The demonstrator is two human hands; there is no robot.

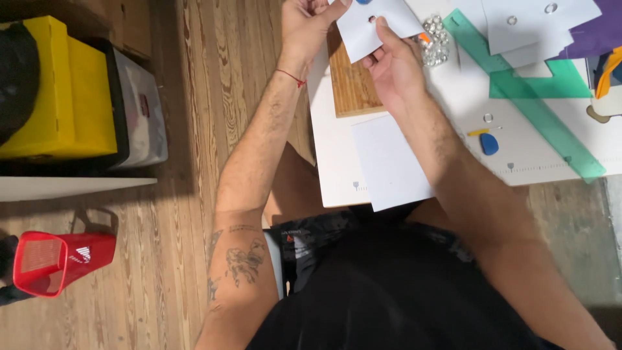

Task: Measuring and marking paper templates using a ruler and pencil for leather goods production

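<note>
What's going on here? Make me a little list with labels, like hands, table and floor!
Left hand: pinches the top edge of a white paper piece that has a small hole.
Right hand: holds the same piece from below.
Under the hands: wooden board, pile of shiny metal rings.
Table: white sheet, green ruler, purple sheet.
Floor: red basket, yellow box.

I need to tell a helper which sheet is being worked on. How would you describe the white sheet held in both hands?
Start at the white table, then the wooden board at its left edge. Above it, the left hand and right hand hold a white sheet. Unlike the sheets lying flat, it is lifted and has one small hole.
</note>
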